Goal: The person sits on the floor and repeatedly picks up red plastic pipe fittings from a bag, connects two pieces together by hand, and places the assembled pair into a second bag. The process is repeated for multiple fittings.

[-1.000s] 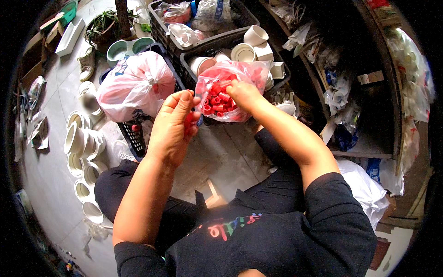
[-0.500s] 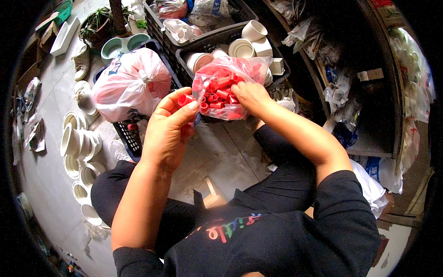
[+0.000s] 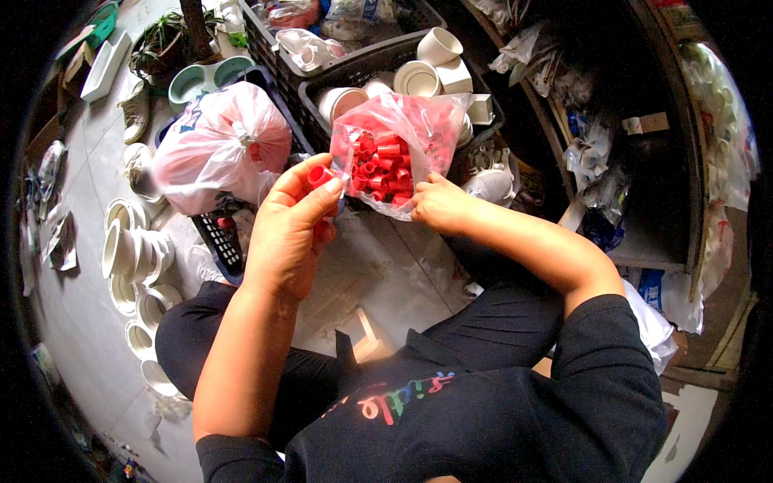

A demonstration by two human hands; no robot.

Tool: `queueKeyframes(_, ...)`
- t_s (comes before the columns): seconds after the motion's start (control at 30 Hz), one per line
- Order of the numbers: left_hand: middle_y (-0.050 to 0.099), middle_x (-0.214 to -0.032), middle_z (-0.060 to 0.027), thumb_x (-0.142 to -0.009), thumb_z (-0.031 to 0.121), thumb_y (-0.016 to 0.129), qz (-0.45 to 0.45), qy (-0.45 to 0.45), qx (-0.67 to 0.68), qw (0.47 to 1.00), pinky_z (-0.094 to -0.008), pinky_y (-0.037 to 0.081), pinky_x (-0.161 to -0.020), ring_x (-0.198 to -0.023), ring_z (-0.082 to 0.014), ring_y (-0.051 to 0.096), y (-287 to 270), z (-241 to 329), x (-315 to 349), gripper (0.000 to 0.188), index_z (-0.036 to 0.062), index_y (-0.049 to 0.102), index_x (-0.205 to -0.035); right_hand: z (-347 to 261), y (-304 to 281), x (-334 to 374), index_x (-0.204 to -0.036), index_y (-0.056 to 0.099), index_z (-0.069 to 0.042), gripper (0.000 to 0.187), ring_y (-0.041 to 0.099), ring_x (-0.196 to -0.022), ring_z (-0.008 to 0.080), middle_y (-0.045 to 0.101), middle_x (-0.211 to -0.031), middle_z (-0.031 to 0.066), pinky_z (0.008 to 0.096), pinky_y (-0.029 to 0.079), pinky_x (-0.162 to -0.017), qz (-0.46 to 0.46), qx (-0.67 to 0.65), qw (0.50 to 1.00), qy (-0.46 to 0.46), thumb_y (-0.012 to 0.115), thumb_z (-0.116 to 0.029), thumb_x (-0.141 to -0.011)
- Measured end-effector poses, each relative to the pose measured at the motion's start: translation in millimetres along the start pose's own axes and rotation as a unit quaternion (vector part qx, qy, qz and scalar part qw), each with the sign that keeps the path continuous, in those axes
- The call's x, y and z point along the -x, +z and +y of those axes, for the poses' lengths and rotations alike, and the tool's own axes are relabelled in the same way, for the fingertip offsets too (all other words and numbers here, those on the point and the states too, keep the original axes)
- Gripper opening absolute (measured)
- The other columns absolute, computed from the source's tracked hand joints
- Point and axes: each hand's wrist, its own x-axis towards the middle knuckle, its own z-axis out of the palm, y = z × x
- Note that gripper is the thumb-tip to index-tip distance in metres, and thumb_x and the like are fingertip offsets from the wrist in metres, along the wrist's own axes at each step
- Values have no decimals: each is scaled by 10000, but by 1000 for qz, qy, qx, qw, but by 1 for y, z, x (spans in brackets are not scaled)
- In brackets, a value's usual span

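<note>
A clear plastic bag (image 3: 444,149) stands open in front of me, with several small red plastic pipe fittings (image 3: 380,165) heaped inside. My right hand (image 3: 441,201) is closed on the near right edge of this bag, its fingertips partly hidden. On the bag's left, my left hand (image 3: 291,221) is closed, holding a short red tubular fitting (image 3: 320,176) between thumb and forefinger. Its other fingers curl below, and I cannot make out whether they hold more. The left fingertips are right beside the bag's rim.
Behind the bag is a black crate (image 3: 310,97) of white fittings. A tied bag (image 3: 225,145) rests on a dark basket (image 3: 221,241) to the left. White pipe fittings (image 3: 141,249) line the floor at left. A shelf (image 3: 656,249) of bagged items stands at right.
My right hand has come out from among the red fittings and moved toward me to the bag's edge. The bag's mouth is spread wider. My left hand keeps its red fitting.
</note>
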Motion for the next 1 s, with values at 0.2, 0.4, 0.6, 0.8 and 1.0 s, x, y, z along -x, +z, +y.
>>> queueKeyframes(0.2, 560, -850, 23, -754, 118, 643, 0, 9, -13, 1000, -159, 345, -497, -652, -42, 477, -1, -1, -2, 322, 73, 534, -1052, -4, -4, -1, -639, 612, -157, 100, 503, -785, 169, 558, -759, -29, 324, 361, -670, 17, -27, 999, -38, 543, -224, -666)
queueKeyframes(0.4, 585, -885, 24, -744, 131, 647, -14, -9, -37, 999, -170, 332, -514, -659, -39, 482, 0, -1, -1, 315, 89, 535, -1035, 0, 1, -17, -735, 608, -126, 118, 581, -725, 236, 589, -724, 47, 372, 448, -613, -46, -74, 995, 47, 526, -204, -703)
queueKeyframes(0.6, 589, -886, 28, -747, 136, 644, -20, -11, -43, 999, -175, 328, -516, -661, -41, 478, 0, -1, 0, 318, 95, 531, -1041, -6, -12, -37, -883, 585, -133, 187, 621, -685, 259, 617, -718, 96, 396, 476, -570, -59, -107, 982, 145, 452, -233, -797)
queueKeyframes(0.8, 585, -873, 29, -756, 147, 639, -22, -12, -36, 999, -173, 333, -513, -662, -44, 475, -1, -3, 0, 314, 91, 531, -1046, -9, -17, -45, -927, 561, -136, 197, 629, -689, 245, 625, -721, 87, 392, 492, -578, -97, -74, 979, 161, 439, -236, -808)
queueKeyframes(1.0, 601, -903, -21, -822, 232, 559, 15, -26, 2, 1000, -185, 363, -490, -627, -76, 503, 2, 2, 0, 251, 83, 514, -1018, 2, -13, -27, -825, 545, -84, 152, 624, -629, 255, 616, -655, 89, 385, 483, -538, -68, -58, 980, 175, 440, -182, -777)
